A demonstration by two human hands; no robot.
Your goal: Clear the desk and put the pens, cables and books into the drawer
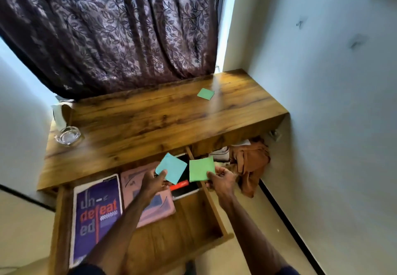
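Hands over open drawer (189, 221): left hand (153, 181) pinches blue pad (171, 167), right hand (221, 180) green pad (201, 168); third pad (205, 93), seemingly green, near desk's (150, 120) back edge.

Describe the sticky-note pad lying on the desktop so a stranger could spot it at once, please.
On the wooden desk below the dark curtain, look toward the far right corner. A green sticky-note pad lies flat there, alone. Unlike the blue pad and green pad above the drawer, no hand holds it.
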